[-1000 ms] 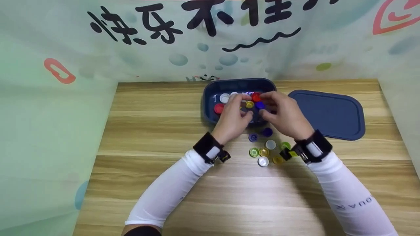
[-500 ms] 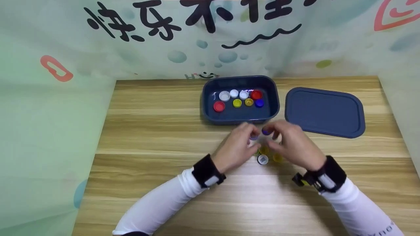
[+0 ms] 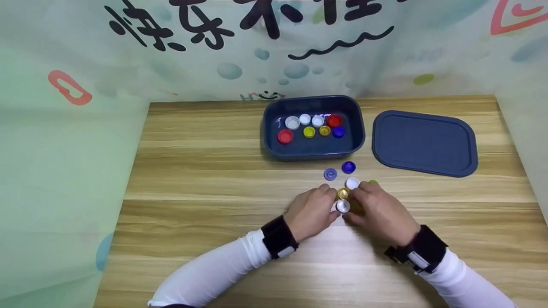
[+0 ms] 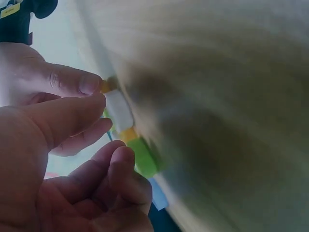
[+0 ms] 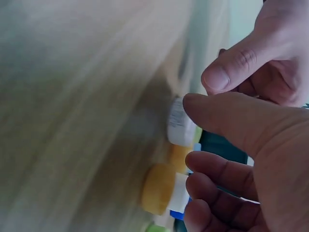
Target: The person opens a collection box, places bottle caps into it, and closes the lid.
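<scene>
While hands (image 3: 311,212) (image 3: 382,214) flank white cap (image 3: 343,206) — axis stands vertical.

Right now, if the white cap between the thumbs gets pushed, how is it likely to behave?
The white cap would likely slide rather than tip, since it looks squat and sits flat on the table. It's probably light and stiff, judging by its hollow inside and crisp round rim. Pushed forward, it may nudge the yellow cap just beyond.
</scene>
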Tool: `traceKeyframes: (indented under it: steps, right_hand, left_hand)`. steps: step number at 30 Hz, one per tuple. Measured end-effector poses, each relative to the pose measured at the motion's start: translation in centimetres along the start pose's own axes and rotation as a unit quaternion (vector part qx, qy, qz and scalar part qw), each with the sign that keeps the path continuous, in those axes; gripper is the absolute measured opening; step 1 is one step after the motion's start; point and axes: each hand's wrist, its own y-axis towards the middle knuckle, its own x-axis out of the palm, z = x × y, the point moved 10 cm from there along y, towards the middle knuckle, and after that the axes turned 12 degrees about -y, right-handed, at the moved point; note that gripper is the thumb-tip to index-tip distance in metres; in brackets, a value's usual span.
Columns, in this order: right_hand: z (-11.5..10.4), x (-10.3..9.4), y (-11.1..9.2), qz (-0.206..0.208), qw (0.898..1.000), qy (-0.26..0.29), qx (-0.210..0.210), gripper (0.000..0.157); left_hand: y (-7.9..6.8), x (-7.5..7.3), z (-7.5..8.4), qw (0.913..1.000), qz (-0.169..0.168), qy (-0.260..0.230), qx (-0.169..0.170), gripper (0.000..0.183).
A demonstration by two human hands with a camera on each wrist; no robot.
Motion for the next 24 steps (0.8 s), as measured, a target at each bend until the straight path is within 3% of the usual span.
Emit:
traceKeyframes:
  steps: [6,16,24]
  right_hand:
    - [-0.1,0.6,-0.1,0.004,1.0,0.008,0.004,0.036]
    - [-0.6,0.7,-0.3,0.01,1.0,0.013,-0.002,0.036]
    - [-0.6,-0.5,0.2,-0.014,0.998,0.062,0.028,0.028]
  left_hand:
    - [0.0,0.2,0.4,0.9998,0.012,0.009,0.01,0.023]
    - [-0.2,0.5,0.2,1.0,0.002,-0.007,0.005,0.015]
    - [-0.4,-1.1,0.4,0.9986,0.011,-0.052,-0.001,0.018]
